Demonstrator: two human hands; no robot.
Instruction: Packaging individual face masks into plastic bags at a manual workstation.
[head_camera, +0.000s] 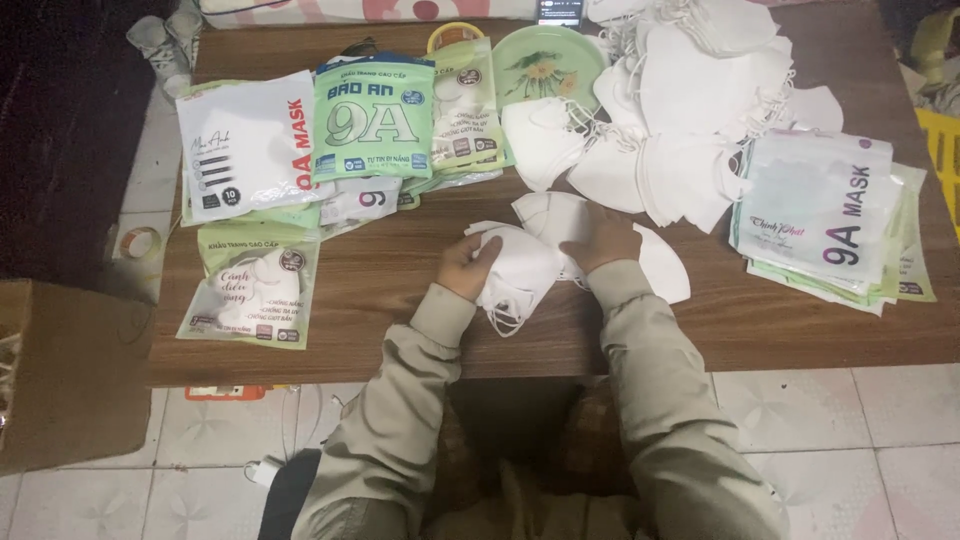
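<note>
**Q:** Two hands are at work, but where are they, and what do they hold?

**A:** Both are near the middle of a low wooden bench (400, 330), seen from above. The left hand (468, 266) has its grip closed on a small stack of folded white face masks (520, 275), whose ear loops hang toward the bench's near edge. The right hand (604, 240) lies flat, fingers together, pressing on more loose white masks (660, 265) just beside the held stack. It clamps nothing. Both arms wear beige sleeves.

**Q:** What lies around the hands?

**A:** Beyond them, toward the far right, is a large heap of white masks (690, 110) with tangled loops. Left of the heap rests a pale green plate with a flower print (545, 62). Further left, a green and white mask packet (372, 118) overlaps other packets, with a white mask packet (245, 145) beside it. Nearer the left front edge lies a pale green packet with a clear window (252, 285). On the right side sits a stack of flat empty mask bags (825, 215), well apart from the hands.

**Q:** And off the bench?

**A:** A cardboard box (60, 380) stands on the tiled floor at the left, and a roll of tape (140, 243) lies just past the bench's left edge.
</note>
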